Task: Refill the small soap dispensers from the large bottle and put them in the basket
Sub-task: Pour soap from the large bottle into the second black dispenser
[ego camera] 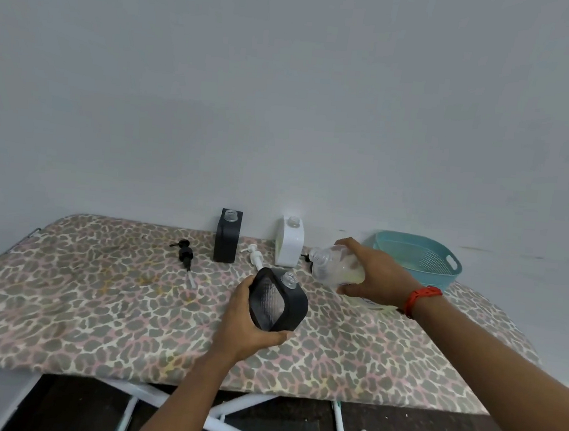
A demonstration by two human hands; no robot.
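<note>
My left hand [247,325] grips a small black dispenser [277,300] with an open neck, tilted above the board. My right hand [374,274] holds the large clear bottle [335,266] of pale soap on its side, its open mouth pointing left just above and right of the dispenser's neck. A second black dispenser [228,236] and a white dispenser [290,245] stand uncapped by the wall. The teal basket [420,261] sits at the back right, behind my right hand.
A leopard-print ironing board [96,302] carries everything. A black pump head [183,251] lies at the left, a white pump head [255,255] between the standing dispensers. The wall rises right behind the board. White legs show below.
</note>
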